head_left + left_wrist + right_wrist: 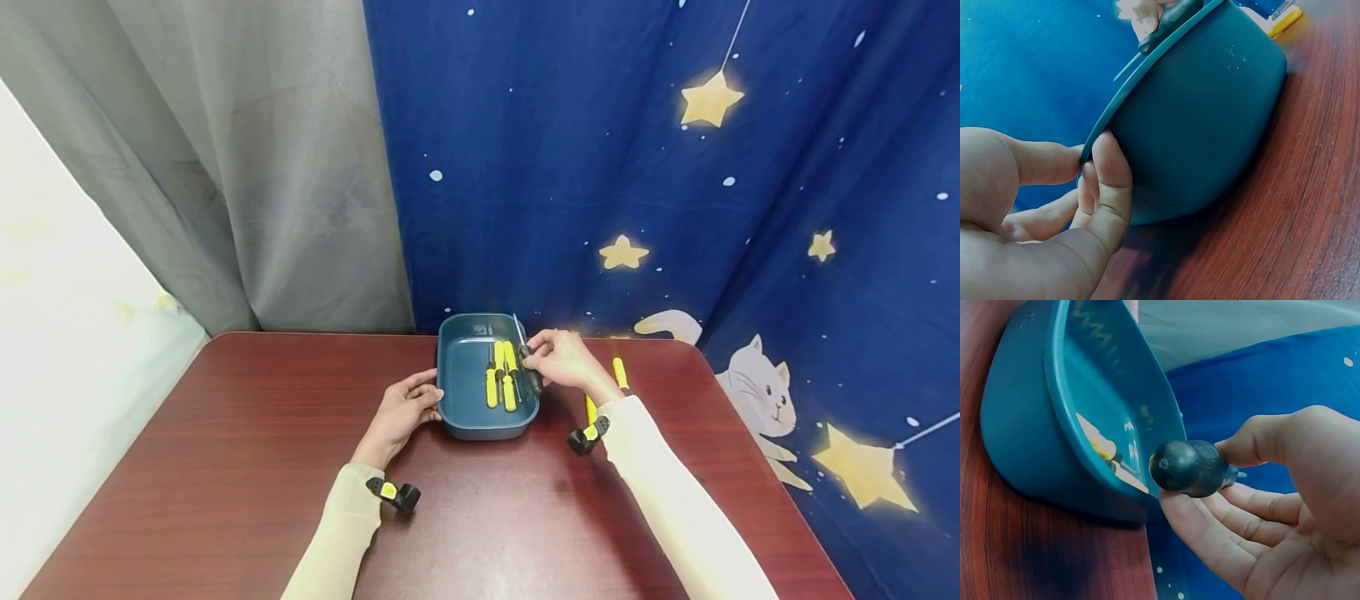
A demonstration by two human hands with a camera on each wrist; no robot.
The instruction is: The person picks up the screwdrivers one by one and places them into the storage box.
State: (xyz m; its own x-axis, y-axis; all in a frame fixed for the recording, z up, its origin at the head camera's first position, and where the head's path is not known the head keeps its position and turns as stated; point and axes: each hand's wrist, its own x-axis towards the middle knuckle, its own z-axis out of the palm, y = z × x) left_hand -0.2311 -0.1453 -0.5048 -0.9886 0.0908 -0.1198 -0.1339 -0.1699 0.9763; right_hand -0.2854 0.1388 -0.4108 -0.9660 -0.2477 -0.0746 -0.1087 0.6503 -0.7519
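A blue-green plastic basin point(461, 375) stands at the far middle of the table. My left hand point(401, 410) pinches its left rim between thumb and fingers, as the left wrist view shows point(1100, 181). Above the basin's right rim, my right hand point(561, 358) holds a black-handled screwdriver point(1188, 467) between thumb and fingers, its thin metal shaft pointing to the far side. Inside the basin lie several yellow-and-black screwdrivers point(491, 387) side by side, some with handles toward me and others reversed.
Right of the basin, two more yellow-handled tools point(619, 372) lie on the dark red wooden table point(285, 450), partly hidden by my right forearm. Grey and blue star-patterned curtains point(525, 167) hang right behind the table's far edge.
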